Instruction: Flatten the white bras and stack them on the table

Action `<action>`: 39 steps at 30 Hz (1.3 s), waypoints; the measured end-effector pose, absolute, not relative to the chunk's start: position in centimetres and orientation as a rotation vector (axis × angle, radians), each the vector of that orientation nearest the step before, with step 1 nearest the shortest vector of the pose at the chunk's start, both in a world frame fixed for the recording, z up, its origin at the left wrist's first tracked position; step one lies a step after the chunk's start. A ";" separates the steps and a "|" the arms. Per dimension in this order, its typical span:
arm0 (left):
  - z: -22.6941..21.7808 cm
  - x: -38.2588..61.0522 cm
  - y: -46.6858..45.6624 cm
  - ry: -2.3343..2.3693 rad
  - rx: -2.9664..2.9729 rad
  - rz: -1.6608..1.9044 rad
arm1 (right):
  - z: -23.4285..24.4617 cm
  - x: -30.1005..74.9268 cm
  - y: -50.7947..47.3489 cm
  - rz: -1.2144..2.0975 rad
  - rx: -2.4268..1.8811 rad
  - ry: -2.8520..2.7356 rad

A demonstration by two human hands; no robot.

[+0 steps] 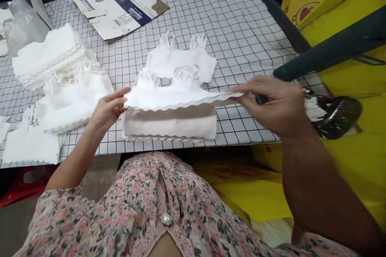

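A white strappy top (169, 95) with a wavy hem is stretched sideways between my two hands, its hem lifted toward me. My left hand (107, 108) pinches the hem's left corner between thumb and fingers. At the other end, my right hand (271, 102) has the right corner between thumb and fingers. A small dark object (261, 99) shows within the right hand; I cannot make out what it is. Below the lifted hem lies a stack of similar white tops (170, 126) near the table edge. Another white top (181, 62) lies just behind.
Piles of white tops (51, 58) stand at left on the checked tablecloth (241, 15). A flattened carton (120, 5) lies at the back. A dark green tube (328, 48) slants in from the right, above a dark plastic-wrapped bundle (340, 116). Yellow sacks (362, 160) hang at right.
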State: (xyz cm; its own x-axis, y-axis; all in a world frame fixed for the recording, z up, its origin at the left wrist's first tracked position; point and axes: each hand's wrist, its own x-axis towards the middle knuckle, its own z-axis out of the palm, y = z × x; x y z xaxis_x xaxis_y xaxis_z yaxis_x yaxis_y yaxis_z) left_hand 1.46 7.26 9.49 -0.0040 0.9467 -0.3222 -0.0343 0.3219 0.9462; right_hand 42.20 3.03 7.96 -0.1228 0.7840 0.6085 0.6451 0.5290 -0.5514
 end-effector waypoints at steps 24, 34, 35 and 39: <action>4.8 -1.7 4.1 1.268 1.183 0.817 | -1.2 41.5 -4.6 -0.157 -1.306 -2.015; 5.6 -1.9 3.8 1.286 1.309 0.745 | 1.0 41.8 -4.9 0.330 -1.371 -2.004; 5.7 -1.8 3.9 1.303 1.314 0.741 | 1.0 41.7 -4.4 0.368 -1.385 -1.907; 5.4 -1.1 4.4 1.384 1.355 0.806 | -0.2 40.9 -1.4 0.350 -1.576 -1.543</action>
